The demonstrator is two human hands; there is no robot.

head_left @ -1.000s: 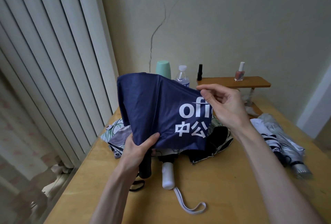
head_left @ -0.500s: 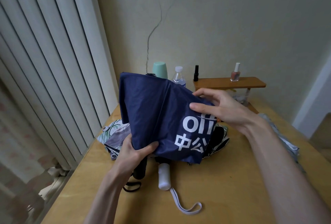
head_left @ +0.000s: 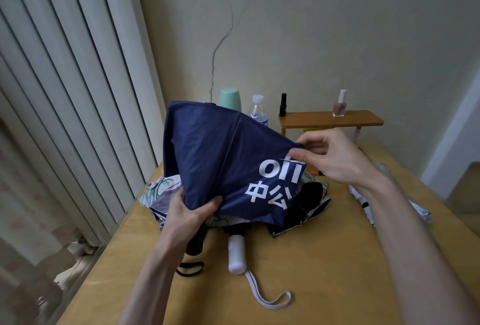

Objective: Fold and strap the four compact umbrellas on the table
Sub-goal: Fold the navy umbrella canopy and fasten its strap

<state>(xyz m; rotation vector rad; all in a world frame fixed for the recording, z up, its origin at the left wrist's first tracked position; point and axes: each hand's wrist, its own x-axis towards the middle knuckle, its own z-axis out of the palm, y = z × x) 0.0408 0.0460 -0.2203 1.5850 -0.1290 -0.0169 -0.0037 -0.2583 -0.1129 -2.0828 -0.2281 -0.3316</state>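
Watcher: Since half a second ago the right hand [head_left: 335, 161] has slid off the printed panel to the fabric's edge. It now pinches that edge between thumb and forefinger, lifted toward the right.

Asker: What lies nearest the person?

Watcher: A white wrist strap [head_left: 270, 298] curls on the table [head_left: 324, 285] and runs up to a white handle [head_left: 236, 253]. A black strap loop [head_left: 189, 269] lies just beside it. Behind those, the left hand [head_left: 189, 217] grips the lower hem of the navy umbrella [head_left: 220, 155], thumb on top and fingers underneath. A black handle [head_left: 196, 243] pokes out below that hand.

Asker: So where is that umbrella?

Watcher: It is held up off the table between both hands, its canopy loose and spread over the pile.

Asker: What is in the pile?

Watcher: A leaf-print umbrella [head_left: 163, 189] and a black umbrella [head_left: 309, 202] lie beneath it, both with slack canopies. A pale umbrella [head_left: 368, 200] lies apart to the right. It is too blurred to tell whether it is strapped.

Asker: How far along is the job?

Watcher: It looks early. The navy one is only being pleated, with no strap round it, and the two underneath appear untouched. At least three seem left to fold and strap.

Asker: And farther back?

Watcher: A mint cup [head_left: 230, 100], a water bottle [head_left: 258, 111] and a small shelf [head_left: 330, 118] stand against the wall.
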